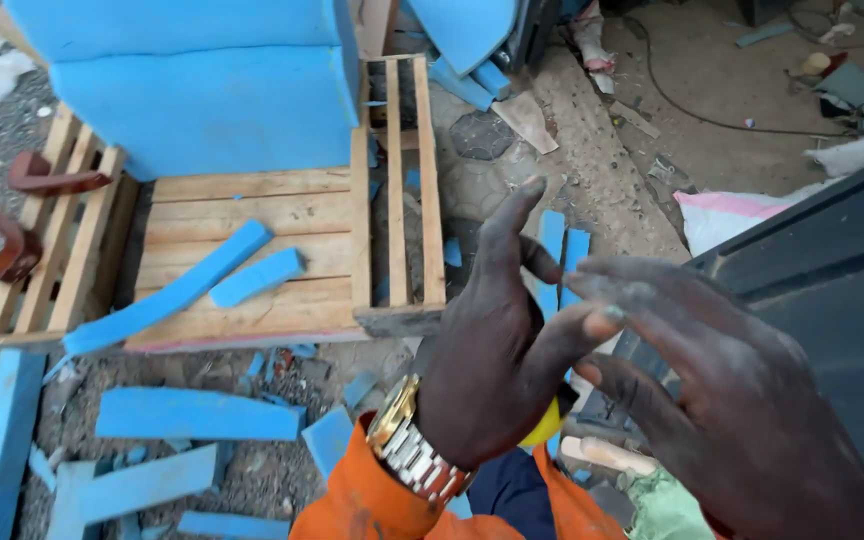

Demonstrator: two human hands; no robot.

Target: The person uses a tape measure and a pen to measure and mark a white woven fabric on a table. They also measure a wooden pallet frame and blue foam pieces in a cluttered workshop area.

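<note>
Blue foam is everywhere in the head view, and both hands are raised in front of it, holding nothing; the left hand (487, 355), with a gold-and-silver metal wristwatch (410, 447) above an orange sleeve (372, 500), has its fingers straight and loosely spread, back toward the camera; the right hand (727, 385), dusted pale grey, is open too, and its fingertips (607, 312) meet the left hand's fingers, as if brushing against them; a small yellow object (548, 424) shows just below the left palm, too hidden to identify. Nearest the hands are narrow blue foam offcut strips (560, 250) on the ground behind them; more lie on the slatted pale wooden pallet (252, 215) to the left, where a long blue foam strip (167, 298) rests diagonally beside a short blue foam piece (257, 277), below a stack of thick blue foam slabs (202, 105). Such foam looks light, soft and springy, likely to bend if held at one end, so a strip is best gripped near its middle; it should not slip or break. A dark flat panel (832, 300) stands at the right.
</note>
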